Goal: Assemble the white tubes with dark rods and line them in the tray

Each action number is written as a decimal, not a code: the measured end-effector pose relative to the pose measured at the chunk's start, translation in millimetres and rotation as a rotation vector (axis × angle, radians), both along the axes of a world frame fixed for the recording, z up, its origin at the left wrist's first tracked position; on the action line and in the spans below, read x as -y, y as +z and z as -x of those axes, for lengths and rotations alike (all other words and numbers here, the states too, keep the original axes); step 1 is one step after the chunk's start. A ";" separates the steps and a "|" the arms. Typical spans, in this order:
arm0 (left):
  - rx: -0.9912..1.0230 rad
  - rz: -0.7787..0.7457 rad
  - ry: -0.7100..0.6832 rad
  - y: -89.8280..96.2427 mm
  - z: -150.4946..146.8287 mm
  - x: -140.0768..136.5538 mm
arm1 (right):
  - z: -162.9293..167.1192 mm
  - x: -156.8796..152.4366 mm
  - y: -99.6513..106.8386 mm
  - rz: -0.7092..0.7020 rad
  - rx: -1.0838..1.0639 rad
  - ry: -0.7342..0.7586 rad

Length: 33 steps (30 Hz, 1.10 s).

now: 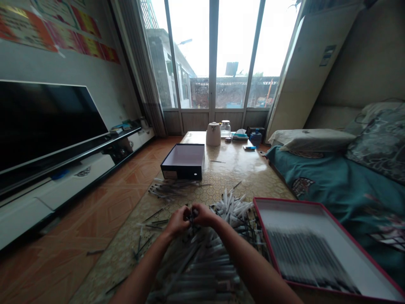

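My left hand (179,220) and my right hand (202,214) meet over the table, fingers pinched together. Between them is a slim dark pen-like stick (191,217), mostly hidden by the fingers. Under my forearms lies a blurred heap of clear and white pen-like tubes (209,270). Just beyond my right hand is a pile of white slender pieces (232,204), with dark sticks mixed in beside it. A few dark thin sticks (160,222) are scattered left of my left hand.
A shallow red-edged tray (319,207) on the right holds a row of dark sticks (306,257). Ahead stand a dark open box (183,173), a kettle (213,135), a glass jar (225,128) and a tissue pack (239,135). A bed or sofa (303,169) borders the table's right side.
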<state>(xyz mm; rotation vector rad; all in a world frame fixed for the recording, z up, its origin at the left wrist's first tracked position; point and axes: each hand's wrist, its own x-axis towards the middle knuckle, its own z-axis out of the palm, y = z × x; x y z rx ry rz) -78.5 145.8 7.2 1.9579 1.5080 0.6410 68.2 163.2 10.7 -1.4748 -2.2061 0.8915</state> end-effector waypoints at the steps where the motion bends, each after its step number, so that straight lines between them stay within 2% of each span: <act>1: 0.030 -0.002 0.000 3.9 -1.9 -0.5 | -2.4 0.6 2.6 -0.005 -0.026 -0.009; 4: 0.111 -0.001 -0.023 20.7 -13.6 -0.4 | -17.6 5.5 15.0 -0.026 -0.093 -0.039; 8: 0.193 0.001 -0.081 39.4 -50.6 9.5 | -62.4 24.2 33.4 -0.026 -0.134 -0.081; 10: 0.217 0.010 -0.116 40.3 -77.2 20.1 | -91.4 39.9 38.1 -0.012 -0.121 -0.106; 14: 0.230 0.048 -0.191 29.4 -129.2 45.9 | -141.9 75.0 36.7 0.007 -0.026 -0.189; 18: 0.240 0.073 -0.273 26.0 -151.4 63.8 | -169.2 99.8 32.1 0.008 0.052 -0.269; 21: 0.236 0.019 -0.247 36.1 -138.3 73.8 | -180.2 110.1 32.8 0.004 0.060 -0.312; 24: 0.174 -0.130 -0.229 47.8 -104.7 91.2 | -187.0 118.6 35.5 0.000 0.076 -0.369; 26: 0.075 -0.205 -0.274 50.3 -77.2 109.5 | -187.1 124.9 36.0 -0.009 0.147 -0.376; 29: -0.168 -0.203 -0.385 41.4 -38.8 141.7 | -177.9 133.9 34.0 -0.040 0.263 -0.350; 33: -0.420 -0.135 -0.590 13.1 -7.8 172.4 | -157.0 139.1 30.4 -0.053 0.439 -0.397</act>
